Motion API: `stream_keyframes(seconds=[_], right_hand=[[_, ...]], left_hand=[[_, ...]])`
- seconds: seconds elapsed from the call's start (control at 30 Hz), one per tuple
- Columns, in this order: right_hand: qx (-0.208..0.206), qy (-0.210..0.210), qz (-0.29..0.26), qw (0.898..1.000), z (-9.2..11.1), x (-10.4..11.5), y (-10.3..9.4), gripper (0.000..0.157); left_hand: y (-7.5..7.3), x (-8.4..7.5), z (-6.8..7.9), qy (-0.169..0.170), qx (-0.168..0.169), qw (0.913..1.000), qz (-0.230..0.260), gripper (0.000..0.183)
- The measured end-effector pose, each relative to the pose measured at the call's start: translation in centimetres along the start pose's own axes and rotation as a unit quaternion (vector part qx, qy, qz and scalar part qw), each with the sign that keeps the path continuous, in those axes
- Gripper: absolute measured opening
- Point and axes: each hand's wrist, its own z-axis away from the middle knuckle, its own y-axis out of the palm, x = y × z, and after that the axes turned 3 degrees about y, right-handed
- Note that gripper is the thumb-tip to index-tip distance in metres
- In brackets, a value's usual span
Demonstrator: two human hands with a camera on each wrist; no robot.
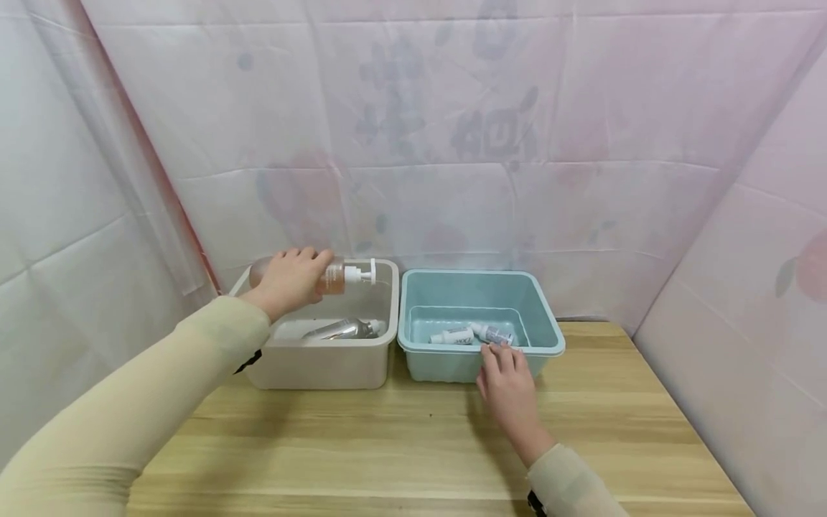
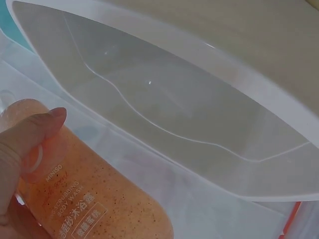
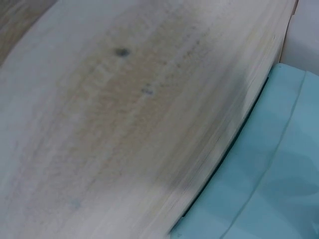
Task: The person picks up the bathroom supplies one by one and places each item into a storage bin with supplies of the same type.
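Note:
My left hand (image 1: 292,281) grips a pump bottle of orange body wash (image 1: 332,277) above the beige bin (image 1: 316,365), with the bottle lying sideways and its white pump to the right. Close up in the left wrist view, the thumb presses on the speckled body wash bottle (image 2: 107,186), lettered "body wash". A silver bottle (image 1: 345,329) lies inside the beige bin. At the front rim of the light blue bin (image 1: 446,366), my right hand (image 1: 507,391) rests its fingertips. Inside that bin lie a white tube (image 1: 454,336) and a small labelled bottle (image 1: 494,334).
The two bins stand side by side on a wood-grain table (image 1: 400,445), near its back edge. A pale printed curtain (image 1: 439,129) hangs behind them, with more sheeting at both sides. The right wrist view holds only tabletop and the blue bin's wall (image 3: 269,174).

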Motion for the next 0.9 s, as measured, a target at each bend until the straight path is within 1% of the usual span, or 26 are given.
stream_keyframes(seconds=[0.17, 0.37, 0.5, 0.8, 0.9], right_hand=[[0.012, 0.001, 0.008, 1.000, 0.2, -0.2, -0.1, 0.038], [0.006, 0.007, 0.010, 1.000, 0.6, -0.3, -0.1, 0.037], [0.005, 0.010, 0.010, 1.000, 0.8, -0.2, -0.1, 0.040], [-0.006, 0.007, 0.008, 1.000, 0.5, -0.3, -0.1, 0.040], [0.004, 0.008, 0.010, 1.000, 0.4, -0.3, -0.2, 0.040]], left_hand=[[0.1, -0.1, -0.2, -0.004, 0.009, 0.9999, 0.004, 0.063], [0.3, -0.5, -0.4, 0.000, 0.019, 0.9998, 0.009, 0.064], [0.5, -0.5, -0.7, 0.003, 0.024, 0.9997, 0.010, 0.062], [0.9, 0.0, -1.5, -0.001, 0.029, 0.9995, 0.011, 0.060], [1.1, 0.3, -1.9, -0.003, 0.028, 0.9996, 0.008, 0.061]])
